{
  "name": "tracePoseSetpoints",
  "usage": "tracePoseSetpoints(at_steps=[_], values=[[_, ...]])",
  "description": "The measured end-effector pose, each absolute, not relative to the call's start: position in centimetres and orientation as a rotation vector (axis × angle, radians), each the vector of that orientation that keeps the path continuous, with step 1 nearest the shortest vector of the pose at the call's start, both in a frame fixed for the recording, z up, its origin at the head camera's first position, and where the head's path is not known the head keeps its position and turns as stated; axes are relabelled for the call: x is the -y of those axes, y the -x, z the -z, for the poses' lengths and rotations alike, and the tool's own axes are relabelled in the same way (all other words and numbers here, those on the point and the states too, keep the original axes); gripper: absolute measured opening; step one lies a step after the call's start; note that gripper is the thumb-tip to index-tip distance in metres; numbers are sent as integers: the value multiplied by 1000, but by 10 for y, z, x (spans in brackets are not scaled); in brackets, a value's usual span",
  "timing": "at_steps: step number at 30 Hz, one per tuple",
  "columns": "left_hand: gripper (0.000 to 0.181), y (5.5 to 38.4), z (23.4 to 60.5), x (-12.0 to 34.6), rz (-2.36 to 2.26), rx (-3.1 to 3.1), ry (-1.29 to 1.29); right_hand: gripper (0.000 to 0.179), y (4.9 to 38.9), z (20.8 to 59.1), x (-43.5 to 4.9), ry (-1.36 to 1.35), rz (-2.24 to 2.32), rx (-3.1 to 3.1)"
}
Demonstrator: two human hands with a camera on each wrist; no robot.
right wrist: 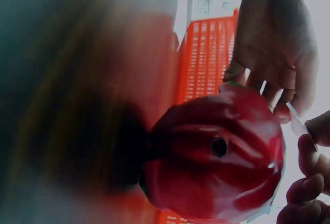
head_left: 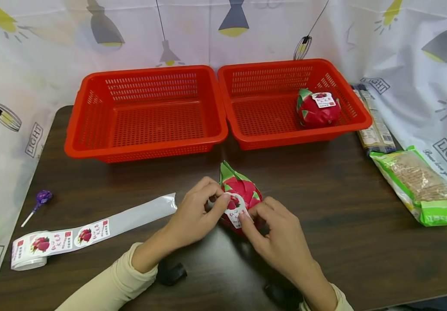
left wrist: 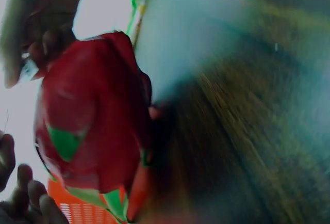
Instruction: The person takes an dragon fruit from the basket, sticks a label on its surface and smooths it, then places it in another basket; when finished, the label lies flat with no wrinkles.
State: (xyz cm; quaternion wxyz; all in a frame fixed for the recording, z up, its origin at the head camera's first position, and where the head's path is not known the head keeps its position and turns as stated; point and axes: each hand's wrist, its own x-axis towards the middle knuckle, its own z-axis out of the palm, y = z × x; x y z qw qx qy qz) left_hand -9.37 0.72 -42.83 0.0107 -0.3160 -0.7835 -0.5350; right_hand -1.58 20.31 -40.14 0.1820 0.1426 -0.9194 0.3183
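Note:
A red dragon fruit (head_left: 243,186) with green scales and tip lies on the dark table in front of me. Over its near side is a white label sticker (head_left: 236,211) printed with a dragon fruit. My left hand (head_left: 196,211) pinches the sticker's upper left edge between thumb and forefinger. At the lower right edge, my right hand (head_left: 276,233) pinches it too. The right wrist view shows the sticker's edge (right wrist: 301,123) standing off the fruit's smooth underside (right wrist: 221,167). From the left wrist, the fruit (left wrist: 98,110) hides most of the sticker.
A sticker roll (head_left: 29,255) trails a strip toward my left arm. A purple lollipop (head_left: 43,197) lies beyond it. Behind stand two red baskets, the left one (head_left: 145,149) and the right one (head_left: 297,137), which holds a labelled dragon fruit (head_left: 317,113). Packets (head_left: 422,185) lie right.

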Motion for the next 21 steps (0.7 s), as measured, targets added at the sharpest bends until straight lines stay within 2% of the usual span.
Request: tracePoseSetpoints(at_steps=[6, 21], values=[[17, 105, 437, -14, 1621, 2527, 854, 18, 30, 404, -199, -358, -781, 2597], [21, 105, 446, -27, 1417, 2464, 817, 22, 34, 411, -198, -306, -768, 2575]])
